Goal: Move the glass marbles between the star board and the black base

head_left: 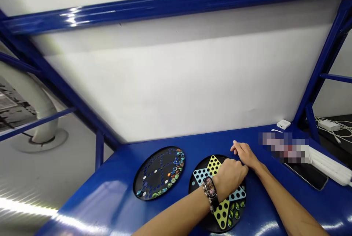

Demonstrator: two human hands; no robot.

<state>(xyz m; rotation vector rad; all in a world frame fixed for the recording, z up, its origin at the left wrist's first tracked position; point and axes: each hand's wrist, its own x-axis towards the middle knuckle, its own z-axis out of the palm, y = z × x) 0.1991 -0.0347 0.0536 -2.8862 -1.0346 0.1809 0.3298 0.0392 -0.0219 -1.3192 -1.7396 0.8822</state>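
Blue steel beams (176, 3) cross above a white panel (176, 82), and below it a blue table (275, 206) runs toward us. We note a white pipe (35, 104) rising from the grey floor (55, 177) at about 9 o'clock, beyond the table's edge.

Two round black boards lie flat on the table, well apart. We log the star board (217, 195) at about 6 o'clock in our view, with the peg board (154, 177) just left of it, at about 8 o'clock. The star board has yellow points at its 12 and 6 o'clock and blue ones at 9 and 3. Glass marbles (236, 210) sit clustered at its 5 o'clock. The peg board carries its own marbles (176, 166) along the rim from 1 to 5 o'clock, with a few loose ones on the holes.

We see the left hand (229, 177) curled shut above the star board, covering its middle, a watch (209, 188) and beaded bracelet (205, 196) on the wrist. We cannot tell whether it grips anything. The right hand (244, 155) lies just beyond, by the board's 1 o'clock rim, its fingers (236, 146) extended and together, nothing visible in them.

Farther right, at about 2 o'clock, we record a phone (306, 175), a power strip (328, 164), a small white case (283, 124), and a charger (328, 125) with cables. A blurred patch (284, 148) hides whatever lies beside the phone.
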